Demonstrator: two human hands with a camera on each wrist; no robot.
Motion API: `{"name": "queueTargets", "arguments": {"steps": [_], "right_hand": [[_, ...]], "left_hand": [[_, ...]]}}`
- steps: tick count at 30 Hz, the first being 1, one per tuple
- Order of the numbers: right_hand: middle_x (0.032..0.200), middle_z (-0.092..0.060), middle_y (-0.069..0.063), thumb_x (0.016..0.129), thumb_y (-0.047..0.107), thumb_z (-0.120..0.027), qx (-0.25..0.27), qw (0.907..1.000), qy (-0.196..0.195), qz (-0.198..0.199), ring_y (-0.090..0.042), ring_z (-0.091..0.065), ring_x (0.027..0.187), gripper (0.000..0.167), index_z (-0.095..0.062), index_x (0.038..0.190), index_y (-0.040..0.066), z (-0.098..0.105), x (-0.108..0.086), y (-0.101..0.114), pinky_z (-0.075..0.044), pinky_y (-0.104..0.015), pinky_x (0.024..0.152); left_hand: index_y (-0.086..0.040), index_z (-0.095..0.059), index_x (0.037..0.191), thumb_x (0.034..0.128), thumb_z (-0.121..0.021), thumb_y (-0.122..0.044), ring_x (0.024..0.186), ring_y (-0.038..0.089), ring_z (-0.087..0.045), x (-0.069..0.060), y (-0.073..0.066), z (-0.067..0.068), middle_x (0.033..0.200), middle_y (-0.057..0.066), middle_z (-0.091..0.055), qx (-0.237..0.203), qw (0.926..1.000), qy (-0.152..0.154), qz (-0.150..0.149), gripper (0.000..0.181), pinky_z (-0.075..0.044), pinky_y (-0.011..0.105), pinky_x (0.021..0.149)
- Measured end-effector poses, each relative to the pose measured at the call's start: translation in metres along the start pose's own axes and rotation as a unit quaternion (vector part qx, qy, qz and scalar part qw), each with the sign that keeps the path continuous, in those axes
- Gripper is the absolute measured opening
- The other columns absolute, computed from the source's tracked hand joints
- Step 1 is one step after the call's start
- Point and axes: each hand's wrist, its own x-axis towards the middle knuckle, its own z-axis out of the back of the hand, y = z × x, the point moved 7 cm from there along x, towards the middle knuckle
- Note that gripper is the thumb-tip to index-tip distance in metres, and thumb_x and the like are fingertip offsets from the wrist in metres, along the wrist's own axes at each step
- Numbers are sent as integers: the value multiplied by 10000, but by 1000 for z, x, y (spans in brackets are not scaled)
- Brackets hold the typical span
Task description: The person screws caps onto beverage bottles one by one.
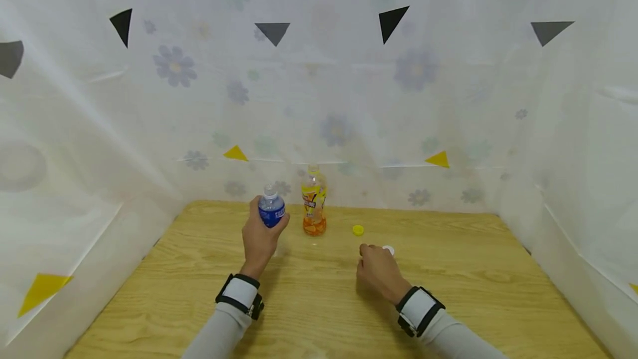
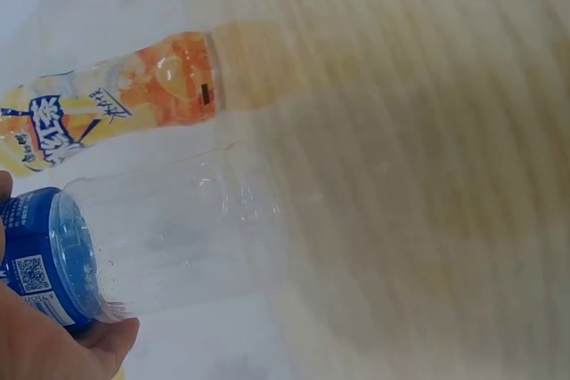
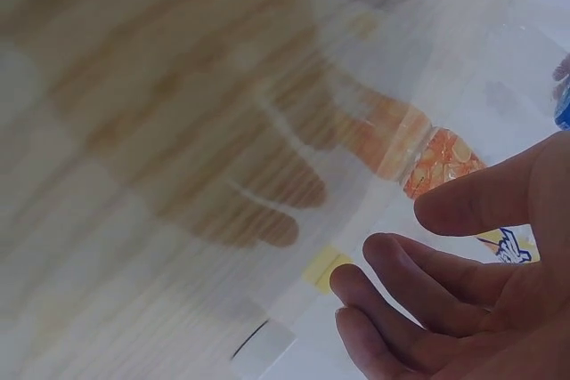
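My left hand (image 1: pixel 261 237) (image 2: pixel 53 344) grips a clear plastic bottle with a blue label (image 1: pixel 271 215) (image 2: pixel 36 251) round its label. This bottle's mouth has no cap on it, and its clear lower part extends beyond the fingers in the left wrist view. Just right of it stands an orange bottle with a yellow label (image 1: pixel 314 204) (image 2: pixel 183 77) (image 3: pixel 443 162), also uncapped. My right hand (image 1: pixel 380 271) (image 3: pixel 454 300) hovers over the table with loosely bent fingers and holds nothing. Beside it lie a white cap (image 1: pixel 389 250) (image 3: pixel 263 349) and a yellow cap (image 1: pixel 358 230) (image 3: pixel 326 269).
The wooden table (image 1: pixel 309 303) reaches back to a pale sheet with flower prints (image 1: pixel 329 93). More sheeting rises along the left and right sides. Black, grey and yellow triangles mark the sheets.
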Motion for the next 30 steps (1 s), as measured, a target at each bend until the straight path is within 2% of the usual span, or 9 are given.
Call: {"name": "queueTargets", "arguments": {"steps": [4, 6, 9, 13, 15, 19, 21, 25, 30], "right_hand": [[596, -460, -23, 843, -29, -611, 70, 9999, 30, -66, -114, -349, 553, 177, -544, 712, 69, 0, -1, -3, -255, -266, 509], [611, -496, -37, 846, -30, -614, 82, 9999, 15, -63, -115, -381, 552, 163, -559, 723, 61, 1, 0, -3, -292, -271, 506], [598, -477, -32, 851, -38, -612, 86, 10000, 2, -17, -111, -364, 548, 191, -541, 710, 71, 4, 0, -3, -288, -277, 524], [618, -535, -59, 840, -39, -620, -8, 9999, -83, 106, -131, -458, 540, 163, -567, 719, 56, 8, 2, -2, -387, -315, 539], [670, -611, -101, 830, -28, -632, -89, 9997, -137, 157, -187, -566, 571, 99, -609, 751, 27, 9, 3, -1, -480, -374, 575], [737, -673, -138, 810, -12, -651, -161, 9996, -141, 169, -274, -657, 647, 6, -654, 810, -17, 9, 7, 2, -544, -454, 643], [750, -680, -140, 806, -6, -656, -159, 9997, -79, 147, -283, -666, 663, 34, -660, 831, -28, 9, 8, 3, -550, -471, 663], [733, -669, -133, 792, -5, -668, -173, 9997, -39, 157, -278, -656, 650, 42, -648, 817, -32, 8, 7, 5, -545, -481, 659], [716, -657, -128, 788, 2, -670, -194, 9996, -123, 180, -282, -647, 639, 40, -636, 793, -19, 7, 5, 6, -517, -469, 620]], "left_hand": [[-165, -408, 1489, 851, -822, -356, 1137, 396, -657, 2, -17, -5, 1311, 200, -639, 37, 9996, 92, -270, 784, -547, 568, 890], [-165, -412, 1492, 847, -828, -336, 1158, 385, -651, 2, -29, -9, 1325, 191, -635, 43, 9989, 181, -430, 786, -542, 564, 914], [-160, -427, 1483, 833, -846, -315, 1159, 370, -654, 0, -47, -19, 1318, 183, -643, 89, 9970, 337, -696, 789, -544, 546, 921], [-154, -462, 1457, 820, -857, -326, 1116, 339, -673, -6, -69, -35, 1280, 157, -666, 112, 9926, 530, -1084, 769, -559, 518, 892], [-159, -473, 1454, 813, -861, -329, 1109, 326, -678, -10, -77, -43, 1272, 146, -674, 117, 9905, 626, -1217, 769, -560, 513, 890], [-162, -491, 1457, 789, -877, -317, 1117, 315, -685, -17, -84, -58, 1265, 140, -688, 195, 9880, 838, -1284, 787, -558, 502, 911], [-145, -500, 1458, 777, -887, -300, 1114, 315, -689, -21, -86, -63, 1258, 144, -693, 210, 9873, 926, -1274, 799, -561, 497, 914], [-105, -525, 1436, 767, -896, -280, 1083, 304, -704, -30, -88, -69, 1237, 136, -705, 216, 9856, 1053, -1309, 785, -570, 482, 898], [-121, -534, 1415, 768, -890, -290, 1026, 289, -714, -37, -92, -75, 1204, 120, -717, 259, 9826, 1217, -1378, 758, -576, 469, 862]]}}
